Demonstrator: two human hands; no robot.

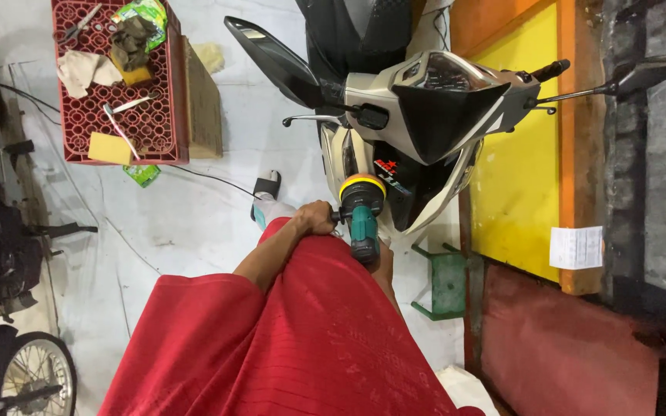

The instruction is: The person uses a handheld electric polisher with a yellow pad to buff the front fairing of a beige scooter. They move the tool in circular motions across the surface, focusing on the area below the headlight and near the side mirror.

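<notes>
A teal power polisher (pixel 364 223) with a yellow pad (pixel 361 185) rests against the cream and black front panel of a scooter (pixel 425 115). My left hand (pixel 314 219) is closed around the side handle on the polisher's left. My right hand (pixel 385 256) holds the polisher's body from below and is mostly hidden by the tool and my red shirt (pixel 310 339). The pad touches the scooter's panel just below the left handlebar lever.
A red plastic crate (pixel 167 100) with rags, brushes and sponges stands at upper left beside a cardboard box (pixel 203 100). A green stool (pixel 445 281) sits under the scooter's nose. My sandalled foot (pixel 267 189) is on the floor. Other motorbikes (pixel 9 254) line the left edge; a yellow and orange wall (pixel 518 154) stands right.
</notes>
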